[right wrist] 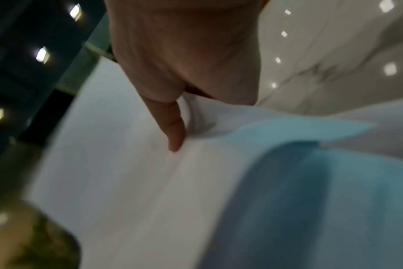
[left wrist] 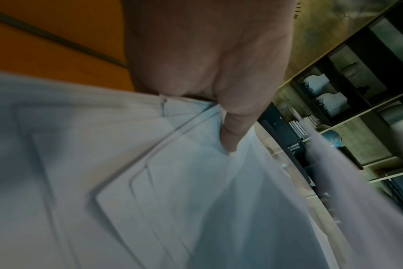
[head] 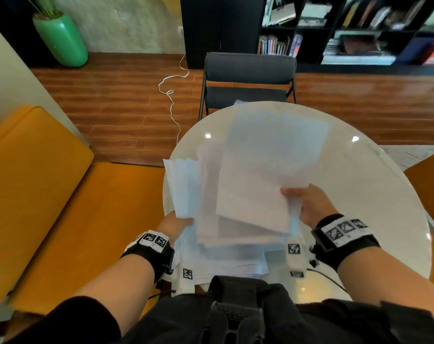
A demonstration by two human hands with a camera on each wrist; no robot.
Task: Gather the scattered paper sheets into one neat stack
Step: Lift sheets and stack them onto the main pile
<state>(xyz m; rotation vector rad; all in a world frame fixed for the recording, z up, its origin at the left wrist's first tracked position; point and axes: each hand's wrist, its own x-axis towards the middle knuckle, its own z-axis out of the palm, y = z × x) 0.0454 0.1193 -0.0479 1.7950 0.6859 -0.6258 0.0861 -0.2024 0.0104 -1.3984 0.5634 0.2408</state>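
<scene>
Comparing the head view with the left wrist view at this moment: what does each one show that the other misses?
Only the head view shows the right hand gripping sheets, the round white table, the dark chair beyond it, and the green vase.

Only the left wrist view shows, close up, the left thumb pressing on top of the overlapped sheet corners, and shelves holding white vases.

Both show the left hand holding the paper sheets, their edges fanned and not yet squared, and the orange seat.
</scene>
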